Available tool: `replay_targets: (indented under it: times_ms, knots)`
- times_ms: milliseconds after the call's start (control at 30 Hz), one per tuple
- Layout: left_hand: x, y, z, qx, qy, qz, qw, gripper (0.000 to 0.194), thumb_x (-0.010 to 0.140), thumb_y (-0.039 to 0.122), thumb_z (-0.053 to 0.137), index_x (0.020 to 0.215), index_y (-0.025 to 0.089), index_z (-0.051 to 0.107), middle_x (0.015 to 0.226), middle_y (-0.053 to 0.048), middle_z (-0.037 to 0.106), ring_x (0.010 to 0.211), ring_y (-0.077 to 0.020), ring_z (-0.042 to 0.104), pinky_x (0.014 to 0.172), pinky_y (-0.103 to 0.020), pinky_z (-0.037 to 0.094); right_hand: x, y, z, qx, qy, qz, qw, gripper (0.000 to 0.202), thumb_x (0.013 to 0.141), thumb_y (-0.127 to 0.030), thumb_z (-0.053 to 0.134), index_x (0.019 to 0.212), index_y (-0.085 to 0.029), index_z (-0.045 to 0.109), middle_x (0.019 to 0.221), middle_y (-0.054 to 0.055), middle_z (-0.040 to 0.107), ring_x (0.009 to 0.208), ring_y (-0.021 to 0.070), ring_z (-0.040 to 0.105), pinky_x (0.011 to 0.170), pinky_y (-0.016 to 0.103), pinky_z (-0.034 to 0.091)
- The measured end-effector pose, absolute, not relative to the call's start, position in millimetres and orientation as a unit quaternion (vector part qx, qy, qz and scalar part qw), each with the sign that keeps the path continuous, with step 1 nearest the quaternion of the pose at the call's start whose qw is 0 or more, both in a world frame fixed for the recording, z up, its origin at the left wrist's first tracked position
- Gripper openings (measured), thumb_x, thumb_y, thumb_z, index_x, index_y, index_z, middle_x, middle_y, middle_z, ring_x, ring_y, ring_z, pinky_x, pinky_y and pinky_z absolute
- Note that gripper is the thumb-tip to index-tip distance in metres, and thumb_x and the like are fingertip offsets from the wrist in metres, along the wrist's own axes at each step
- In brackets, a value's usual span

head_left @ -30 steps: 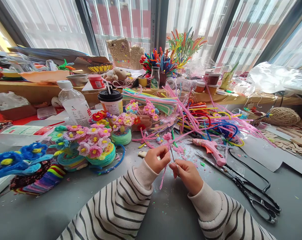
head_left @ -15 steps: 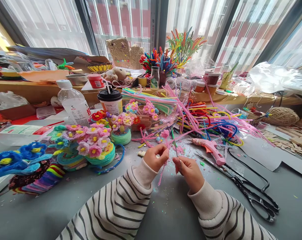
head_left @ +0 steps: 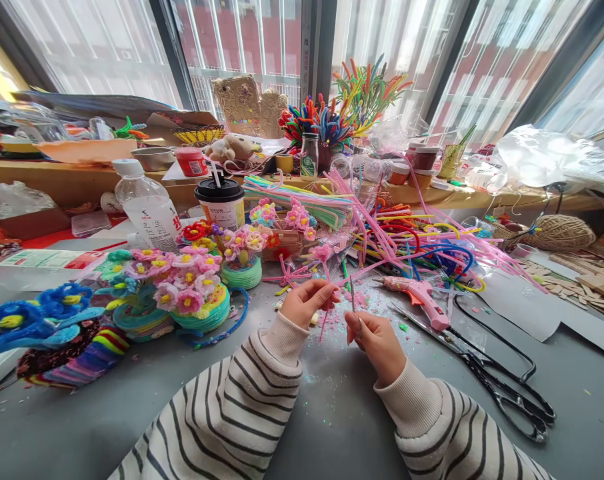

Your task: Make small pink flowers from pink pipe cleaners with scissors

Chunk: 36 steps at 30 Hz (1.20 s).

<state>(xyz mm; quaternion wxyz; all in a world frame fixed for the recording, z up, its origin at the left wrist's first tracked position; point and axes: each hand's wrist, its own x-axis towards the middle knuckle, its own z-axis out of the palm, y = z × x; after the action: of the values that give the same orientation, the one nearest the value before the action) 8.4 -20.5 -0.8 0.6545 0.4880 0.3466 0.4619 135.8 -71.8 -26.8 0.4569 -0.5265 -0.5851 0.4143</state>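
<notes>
My left hand is closed in a pinch around a pink fuzzy pipe cleaner, whose end dangles below the fingers. A small pink pipe-cleaner flower shows just above that hand, apparently on the same stem. To its right, my right hand grips a slim, pointed metal tool held upright; the fingers cover its lower part, so its exact kind is hidden. The tool's tip is beside the pink strand, and whether they touch I cannot tell. Pink fluff and glitter lie scattered beneath.
Large black-handled scissors and a pink glue gun lie at right. Pipe-cleaner flower pots, a lidded cup and a plastic bottle stand left. Loose pipe cleaners are heaped behind my hands.
My left hand has turned and shifted slightly left, its fingers reaching further forward. The pink flower has moved up and a little left. The metal tool stands more upright in my right hand.
</notes>
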Motion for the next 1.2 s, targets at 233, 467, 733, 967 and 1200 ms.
replay_targets:
  times_ms: [233, 467, 733, 967, 1200]
  knots:
    - [8.7, -20.1, 1.5, 0.409, 0.359, 0.463, 0.700, 0.032, 0.043, 0.031, 0.068, 0.062, 0.012, 0.051, 0.050, 0.003, 0.057, 0.045, -0.0062, 0.052, 0.048, -0.018, 0.040, 134.8, -72.6, -25.1, -0.544, -0.579, 0.400, 0.457, 0.044, 0.068, -0.053, 0.040, 0.044, -0.016, 0.044, 0.038, -0.006, 0.024, 0.037, 0.0056, 0.022, 0.038, 0.021, 0.018]
    - [8.9, -20.5, 2.6, 0.393, 0.360, 0.467, 0.705, 0.034, 0.039, 0.031, 0.069, 0.058, 0.012, 0.048, 0.046, 0.005, 0.055, 0.042, -0.0047, 0.051, 0.044, -0.016, 0.040, 132.9, -73.7, -23.1, -0.528, -0.594, 0.421, 0.438, 0.038, 0.066, -0.049, 0.046, 0.053, -0.014, 0.053, 0.042, -0.005, 0.035, 0.039, 0.0058, 0.028, 0.040, 0.020, 0.025]
    - [7.9, -19.2, 2.4, 0.368, 0.369, 0.461, 0.718, 0.031, 0.041, 0.028, 0.069, 0.057, 0.011, 0.048, 0.042, 0.006, 0.051, 0.040, -0.0041, 0.050, 0.040, -0.013, 0.041, 130.6, -74.4, -23.9, -0.497, -0.588, 0.474, 0.428, 0.032, 0.064, -0.044, 0.052, 0.059, -0.013, 0.057, 0.052, -0.001, 0.049, 0.047, 0.0076, 0.038, 0.045, 0.020, 0.030]
    - [7.9, -16.4, 1.6, 0.314, 0.395, 0.437, 0.745, 0.018, 0.054, 0.022, 0.064, 0.057, 0.011, 0.050, 0.046, 0.002, 0.055, 0.042, -0.0066, 0.054, 0.040, -0.014, 0.044, 132.5, -72.1, -29.7, -0.513, -0.593, 0.442, 0.437, 0.030, 0.066, -0.042, 0.051, 0.059, -0.013, 0.056, 0.050, -0.001, 0.046, 0.046, 0.0076, 0.036, 0.045, 0.019, 0.030]
    - [9.7, -20.5, 0.2, 0.350, 0.370, 0.401, 0.761, 0.023, 0.045, 0.018, 0.069, 0.061, 0.010, 0.055, 0.054, -0.001, 0.060, 0.053, -0.0096, 0.057, 0.049, -0.017, 0.046, 134.5, -71.1, -29.0, -0.534, -0.579, 0.409, 0.461, 0.032, 0.067, -0.044, 0.049, 0.057, -0.014, 0.052, 0.046, -0.004, 0.037, 0.043, 0.0067, 0.031, 0.041, 0.019, 0.027]
